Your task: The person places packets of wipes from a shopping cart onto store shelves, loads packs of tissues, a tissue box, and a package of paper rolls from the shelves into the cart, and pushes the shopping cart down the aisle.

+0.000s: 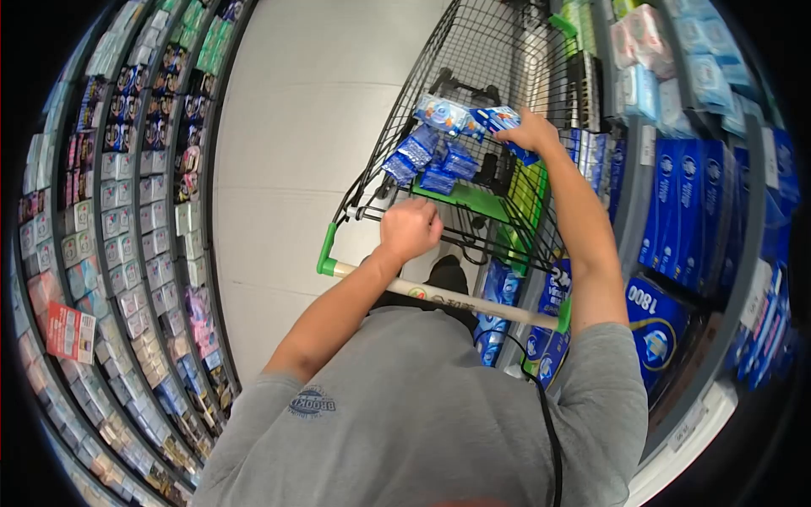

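Note:
My right hand (530, 133) is closed on a blue printed packet (498, 120) over the right side of the shopping cart (397, 114). Touching it on the left is a light-blue and white packet with orange print (443, 115). Several bundles of small blue tissue packs (419, 149) lie below these in the wire basket. My left hand (410, 229) is a fist at the basket's near edge, above the cart's pale handle bar (456, 302). Its curled fingers hide whatever may be inside them.
Shelves of small packaged goods (118, 224) line the left side, with a red and white sign (71, 332) sticking out. Close on the right, shelves hold large blue packs (686, 190) and soft packets (642, 93). Pale floor (279, 144) runs left of the cart.

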### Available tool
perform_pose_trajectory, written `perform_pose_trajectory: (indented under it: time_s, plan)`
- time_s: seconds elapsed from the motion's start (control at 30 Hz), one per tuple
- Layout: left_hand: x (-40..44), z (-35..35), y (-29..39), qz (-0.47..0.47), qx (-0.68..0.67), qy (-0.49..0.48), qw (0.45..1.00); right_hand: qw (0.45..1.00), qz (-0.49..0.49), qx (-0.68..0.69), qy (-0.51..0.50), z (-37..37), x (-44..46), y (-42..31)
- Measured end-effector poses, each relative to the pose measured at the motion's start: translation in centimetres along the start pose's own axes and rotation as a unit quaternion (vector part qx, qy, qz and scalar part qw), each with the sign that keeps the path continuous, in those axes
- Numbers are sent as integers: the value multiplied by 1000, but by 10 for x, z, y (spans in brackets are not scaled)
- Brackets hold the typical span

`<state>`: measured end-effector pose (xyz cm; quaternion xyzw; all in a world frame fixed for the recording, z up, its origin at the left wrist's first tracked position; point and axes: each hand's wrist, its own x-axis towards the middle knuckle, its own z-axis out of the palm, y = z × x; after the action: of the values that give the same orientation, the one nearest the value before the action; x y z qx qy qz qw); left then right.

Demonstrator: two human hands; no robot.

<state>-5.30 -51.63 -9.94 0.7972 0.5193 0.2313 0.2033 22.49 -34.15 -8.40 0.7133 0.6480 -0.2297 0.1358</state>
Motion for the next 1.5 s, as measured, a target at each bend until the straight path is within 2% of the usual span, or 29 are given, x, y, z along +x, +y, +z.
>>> perform_pose_trajectory:
  time_s: [0.07, 0.1, 0.17, 0.3, 0.37, 0.4, 0.43, 0.53, 0.57, 0.63, 0.7, 0.77, 0.87, 1.03, 1.1, 1.17, 1.27, 1.4, 1.5]
  plan:
    - [-3, -1, 2, -7, 2, -2, 1000, 995, 81, 59, -9, 48, 26, 8]
    - [-4, -1, 3, -5, 0, 4, 1000, 995, 74, 62, -19, 73, 37, 12]
    - [-9, 2, 4, -15, -2, 15, 1000, 987, 135, 91, 5, 120, 55, 16]
    - [-19, 3, 6, -14, 10, 1, 1000, 985, 158, 67, 13, 190, 83, 10]
    - [-26, 3, 7, -17, 1, -12, 1000, 984, 161, 63, 49, 215, 99, 1]
    - [-33, 3, 7, -16, 10, -11, 1000, 990, 107, 47, 74, 219, 105, -18]
    - [-35, 2, 7, -17, 12, -21, 1000, 991, 103, 54, 72, 227, 117, -24]
    - [-45, -5, 8, -19, 20, -36, 999, 989, -41, -1, 142, 230, 131, -46]
    - [-49, -6, 6, -20, 19, -30, 999, 989, -35, 1, 143, 231, 130, -54]
    - [-52, -5, 3, -15, 10, -21, 1000, 952, -182, -23, 243, 233, 136, -62]
    - [-53, -6, 3, -16, 22, -17, 999, 958, -169, -10, 234, 232, 131, -69]
    - [-49, -8, 0, -8, 15, -8, 1000, 961, -156, 3, 229, 222, 127, -68]
    - [-39, -9, -3, -4, 13, -7, 1000, 976, -141, 30, 162, 179, 93, -57]
    - [-23, -10, -10, 19, 16, 11, 1000, 976, -136, 36, 166, 105, 38, -8]
    - [-16, -9, -11, 21, 21, 5, 1000, 962, -168, 63, 208, 72, 14, 19]
    - [-13, -6, -17, 34, 7, 14, 999, 957, -168, 92, 218, 30, -15, 41]
    - [-5, -5, -20, 5, 29, -9, 1000, 949, -143, 141, 243, -54, -84, 49]
    - [1, -2, -23, -9, 24, -23, 999, 918, -172, 62, 351, -152, -199, 54]
    - [6, -6, -22, -13, 21, -31, 999, 865, -185, 5, 466, -207, -289, 54]
